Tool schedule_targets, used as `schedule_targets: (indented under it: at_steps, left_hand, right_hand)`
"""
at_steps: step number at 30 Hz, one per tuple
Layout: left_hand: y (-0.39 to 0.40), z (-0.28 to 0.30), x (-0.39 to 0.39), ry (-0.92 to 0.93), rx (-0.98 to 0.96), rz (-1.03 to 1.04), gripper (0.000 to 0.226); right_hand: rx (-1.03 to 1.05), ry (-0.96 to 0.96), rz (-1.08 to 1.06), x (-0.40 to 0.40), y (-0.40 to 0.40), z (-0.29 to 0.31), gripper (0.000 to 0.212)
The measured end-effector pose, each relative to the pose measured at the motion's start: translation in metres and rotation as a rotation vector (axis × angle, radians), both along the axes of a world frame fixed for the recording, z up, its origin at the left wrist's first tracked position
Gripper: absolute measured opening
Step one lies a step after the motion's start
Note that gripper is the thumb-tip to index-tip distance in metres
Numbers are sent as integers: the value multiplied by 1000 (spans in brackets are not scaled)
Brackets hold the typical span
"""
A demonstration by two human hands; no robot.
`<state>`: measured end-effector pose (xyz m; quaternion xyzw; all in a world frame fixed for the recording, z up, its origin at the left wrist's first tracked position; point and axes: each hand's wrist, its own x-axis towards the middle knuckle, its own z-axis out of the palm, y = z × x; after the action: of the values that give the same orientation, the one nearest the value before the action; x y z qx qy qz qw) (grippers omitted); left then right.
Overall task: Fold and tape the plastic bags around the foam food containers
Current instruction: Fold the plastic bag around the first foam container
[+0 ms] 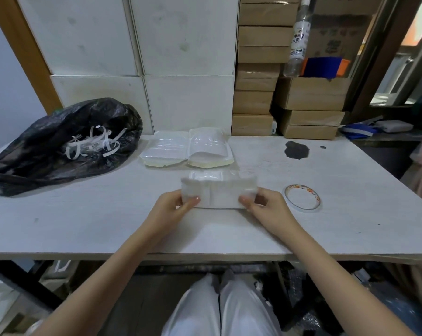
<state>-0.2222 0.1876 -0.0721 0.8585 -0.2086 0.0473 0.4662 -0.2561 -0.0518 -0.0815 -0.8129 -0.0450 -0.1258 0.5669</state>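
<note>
A white foam container in a clear plastic bag (pixel 218 194) is held just above the table's middle, with its folded bag edge facing me. My left hand (pixel 173 206) pinches its left end, thumb on top. At the other end my right hand (pixel 263 204) pinches the right side the same way. Two more bagged foam containers (pixel 187 147) lie side by side behind it, near the wall. A roll of clear tape (pixel 302 197) lies flat on the table, just right of my right hand.
A black rubbish bag (pixel 59 141) holding several white paper strips slumps at the table's back left. Stacked cardboard boxes (pixel 253 103) and a clear bottle (pixel 298 40) stand at the back right. A dark stain (pixel 296 149) marks the white table (pixel 108 226).
</note>
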Motion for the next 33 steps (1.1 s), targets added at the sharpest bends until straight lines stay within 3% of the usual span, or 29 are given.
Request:
schedule_targets:
  at_steps: [1, 4, 8, 15, 23, 25, 27, 30, 33]
  left_hand:
    - [-5, 4, 2, 0, -45, 55, 18]
    - [-14, 7, 15, 24, -167, 158, 18]
    - [-22, 2, 30, 53, -140, 317, 35]
    - [-32, -2, 38, 101, 23, 470, 43]
    - [-39, -2, 39, 171, 139, 525, 44]
    - [-40, -4, 40, 174, 157, 528, 44]
    - [-41, -6, 40, 173, 168, 537, 42]
    - [-43, -9, 41, 157, 177, 541, 36]
    - [-42, -8, 42, 163, 181, 545, 37]
  right_hand:
    - [22, -25, -32, 4, 3, 3, 7]
    - [35, -94, -109, 16, 12, 9, 30]
    - [-27, -127, -211, 28, 19, 15, 39]
    - [-166, -106, -285, 39, 24, 5, 33]
    - [-189, 64, -334, 44, 31, 8, 23]
    - [-484, 59, -432, 41, 36, 14, 30]
    - [-805, -91, -472, 37, 43, 18, 42]
    - [-1076, -344, -197, 34, 56, 14, 57]
    - [-1142, -278, -42, 32, 58, 3, 65]
